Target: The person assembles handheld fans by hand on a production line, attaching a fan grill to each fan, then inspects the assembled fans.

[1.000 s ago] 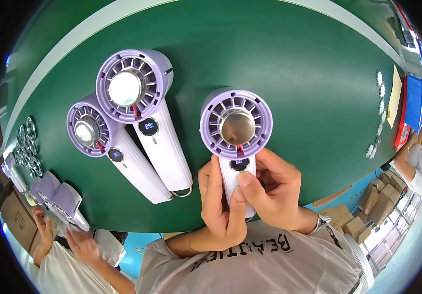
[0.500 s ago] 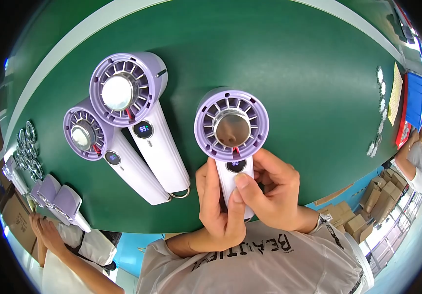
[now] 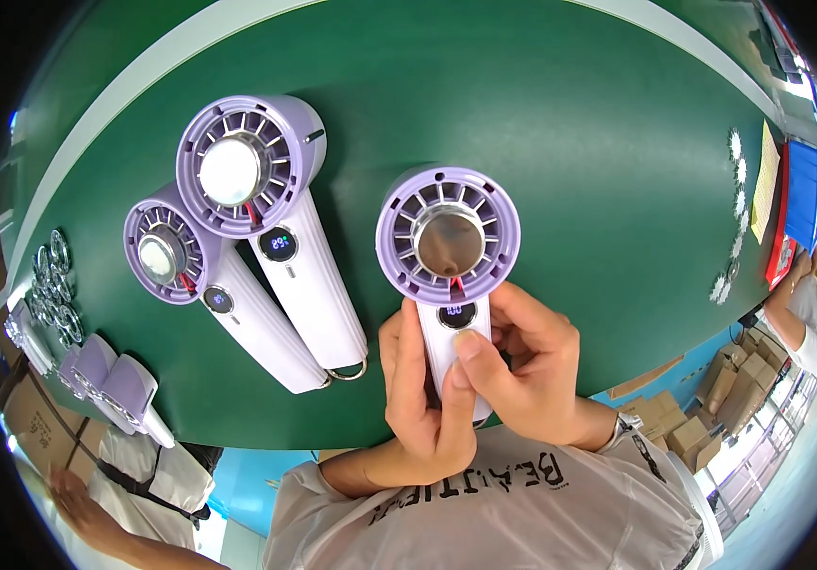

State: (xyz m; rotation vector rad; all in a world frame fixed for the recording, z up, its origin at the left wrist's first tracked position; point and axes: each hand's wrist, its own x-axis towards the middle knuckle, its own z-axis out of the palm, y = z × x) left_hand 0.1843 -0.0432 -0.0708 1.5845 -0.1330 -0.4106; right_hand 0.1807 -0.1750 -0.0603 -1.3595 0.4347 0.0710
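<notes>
A handheld fan (image 3: 448, 237) with a purple round head and white handle is held upright between my two hands, its vaned head facing up at me. My left hand (image 3: 422, 385) wraps the handle's left side. My right hand (image 3: 527, 370) grips the other side, its thumb on the handle just below the small round display, which is lit. A smooth metal disc fills the head's centre, with red wire under it. Two similar fans lie to the left: a nearer one (image 3: 247, 171) leaning over the other fan (image 3: 166, 247), both with lit displays.
The green table (image 3: 598, 190) carries shiny metal rings (image 3: 52, 285) and more purple fans (image 3: 109, 380) at the left. White toothed pieces (image 3: 739, 218) line the right side, near a blue bin (image 3: 804, 190). Co-workers sit at both sides; cardboard boxes (image 3: 693, 432) stand lower right.
The readout on the held fan's display has changed, while my grip stays the same. At lower left, the co-worker's hand has moved down, away from the fans there.
</notes>
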